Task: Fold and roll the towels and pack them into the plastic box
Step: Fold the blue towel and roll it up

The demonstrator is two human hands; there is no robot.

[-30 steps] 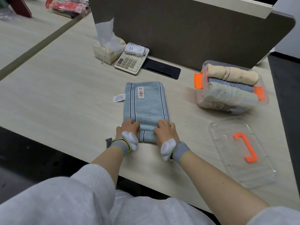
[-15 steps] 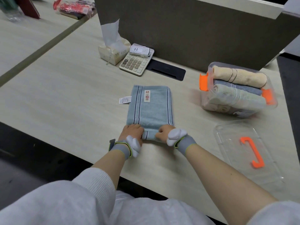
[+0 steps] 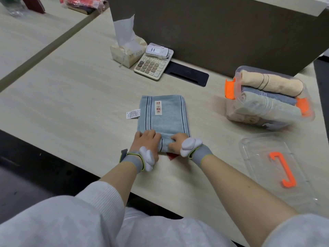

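Note:
A folded blue towel (image 3: 164,114) with dark stripes and a sewn label lies flat in the middle of the table, its near end turned up into a small roll. My left hand (image 3: 146,140) grips the left end of that roll, fingers curled over it. My right hand (image 3: 178,142) grips the right end of the roll. To the right stands the clear plastic box (image 3: 236,111) with orange latches, holding a beige, a grey-blue and a pale green rolled towel. Its clear lid (image 3: 263,168) with an orange handle lies flat on the table nearer to me.
A tissue box (image 3: 127,54), a calculator (image 3: 151,65) with a white device on it, and a black cable slot (image 3: 187,73) sit along a dark partition at the back. The table's near edge runs just behind my wrists. Another table stands at far left.
Both hands have curled the towel's near end over and pushed it away from me, starting a roll. The flat part of the towel is shorter than before.

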